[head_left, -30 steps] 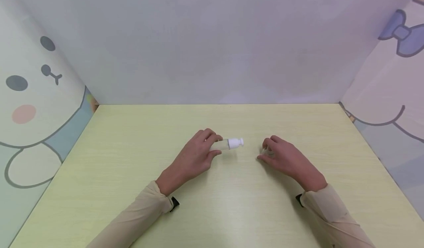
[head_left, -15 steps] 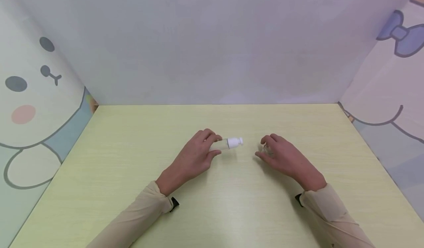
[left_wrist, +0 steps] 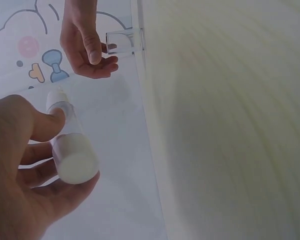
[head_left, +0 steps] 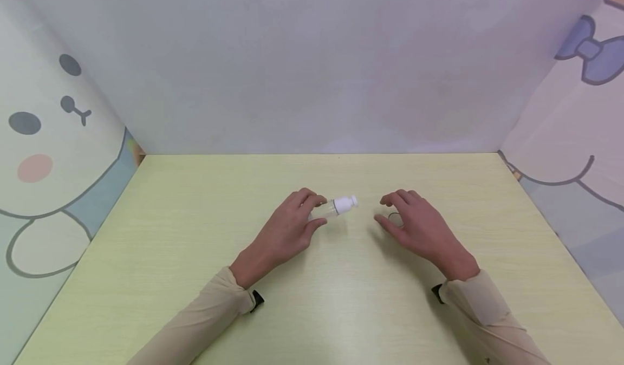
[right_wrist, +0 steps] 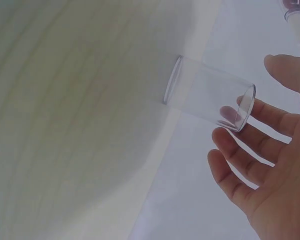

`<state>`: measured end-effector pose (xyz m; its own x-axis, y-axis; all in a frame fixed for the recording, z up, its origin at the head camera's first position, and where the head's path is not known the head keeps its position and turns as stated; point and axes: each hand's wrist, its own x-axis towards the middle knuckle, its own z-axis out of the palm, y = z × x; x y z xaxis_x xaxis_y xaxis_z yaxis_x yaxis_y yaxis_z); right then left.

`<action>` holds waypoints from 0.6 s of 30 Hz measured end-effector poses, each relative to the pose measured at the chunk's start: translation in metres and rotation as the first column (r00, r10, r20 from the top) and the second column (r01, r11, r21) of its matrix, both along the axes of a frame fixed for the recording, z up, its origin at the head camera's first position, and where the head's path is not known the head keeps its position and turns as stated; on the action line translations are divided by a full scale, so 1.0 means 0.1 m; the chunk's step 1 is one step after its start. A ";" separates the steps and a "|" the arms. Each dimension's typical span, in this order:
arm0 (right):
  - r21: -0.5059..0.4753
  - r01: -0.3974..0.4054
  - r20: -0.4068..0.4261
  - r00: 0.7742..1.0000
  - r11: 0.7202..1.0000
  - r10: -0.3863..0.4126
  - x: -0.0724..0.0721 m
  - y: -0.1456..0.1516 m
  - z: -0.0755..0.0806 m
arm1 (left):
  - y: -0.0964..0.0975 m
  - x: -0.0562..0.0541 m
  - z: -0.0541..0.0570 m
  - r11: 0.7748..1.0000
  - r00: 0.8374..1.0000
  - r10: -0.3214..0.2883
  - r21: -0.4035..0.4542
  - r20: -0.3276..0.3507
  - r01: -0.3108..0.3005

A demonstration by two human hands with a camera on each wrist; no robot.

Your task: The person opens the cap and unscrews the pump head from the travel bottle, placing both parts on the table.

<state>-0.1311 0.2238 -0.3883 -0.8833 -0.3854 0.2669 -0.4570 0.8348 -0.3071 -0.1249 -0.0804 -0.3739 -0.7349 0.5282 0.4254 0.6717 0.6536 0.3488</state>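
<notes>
In the head view my left hand (head_left: 285,227) holds a small clear pump bottle (head_left: 324,210) between thumb and fingers. The bottle lies nearly level above the table, tilted slightly, its white pump top (head_left: 344,205) toward the right. Its whitish base (left_wrist: 77,162) faces the camera in the left wrist view. My right hand (head_left: 425,229) hovers close to a clear hollow cylinder (right_wrist: 207,92), which looks like a cap and stands upright on the table. Thumb and fingers are spread apart and relaxed around the cylinder's upper end, not gripping it. Its rim (head_left: 396,213) shows between them from above.
The pale wood table (head_left: 302,311) spreads below both hands. A plain whitish wall (head_left: 312,72) rises behind it. Side panels carry cartoon animals, a bear-like face (head_left: 44,132) on the left and a blue bow (head_left: 590,48) on the right.
My right hand's thumb and fingers have spread apart and lifted slightly, showing the cylinder's rim. The bottle in my left hand has tilted, its pump end swinging a little away from me.
</notes>
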 end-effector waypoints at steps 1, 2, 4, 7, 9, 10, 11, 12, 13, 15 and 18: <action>-0.006 -0.005 -0.012 1.000 1.000 0.005 0.00 0.00 0.00 | 0.00 0.00 0.00 1.000 1.000 0.000 0.001 -0.004 0.000; -0.011 -0.010 -0.021 1.000 1.000 0.009 0.00 -0.01 0.01 | 0.01 0.00 0.00 1.000 1.000 0.000 0.003 -0.007 0.000; -0.020 -0.020 -0.034 0.999 1.000 0.019 0.00 -0.02 0.01 | 0.01 0.00 -0.01 1.000 1.000 0.002 0.006 -0.013 -0.002; -0.031 -0.035 -0.049 0.998 0.999 0.033 0.01 -0.04 0.03 | 0.01 0.00 -0.02 1.000 1.000 0.007 0.011 -0.016 -0.007; -0.039 -0.047 -0.065 0.997 0.998 0.044 0.01 -0.07 0.05 | 0.01 0.00 -0.02 1.000 1.000 0.008 0.019 -0.012 -0.008; -0.041 -0.052 -0.075 0.996 0.998 0.049 0.02 -0.08 0.05 | 0.01 0.00 -0.03 1.000 1.000 0.008 0.024 -0.010 -0.008; -0.043 -0.058 -0.085 0.995 0.997 0.054 0.02 -0.09 0.06 | 0.01 0.00 -0.03 1.000 1.000 0.008 0.028 -0.008 -0.007; -0.043 -0.064 -0.096 0.994 0.997 0.059 0.02 -0.11 0.07 | 0.01 0.00 -0.03 0.999 1.000 0.006 0.036 -0.004 -0.006; -0.043 -0.069 -0.107 0.992 0.997 0.064 0.02 -0.12 0.07 | 0.01 0.01 -0.03 0.999 1.000 0.004 0.042 -0.003 -0.004; -0.044 -0.075 -0.123 0.990 0.996 0.069 0.03 -0.15 0.09 | 0.02 0.01 -0.02 0.999 1.000 0.000 0.053 0.002 0.000; -0.055 -0.081 -0.140 0.988 0.995 0.073 0.05 -0.19 0.11 | 0.03 0.01 -0.02 0.998 1.000 -0.006 0.067 0.010 0.005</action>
<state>-0.1262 0.2044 -0.3777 -0.8051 -0.4302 0.4082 -0.5602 0.7776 -0.2854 -0.1238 -0.0776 -0.3764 -0.7364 0.5027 0.4528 0.6715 0.6246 0.3987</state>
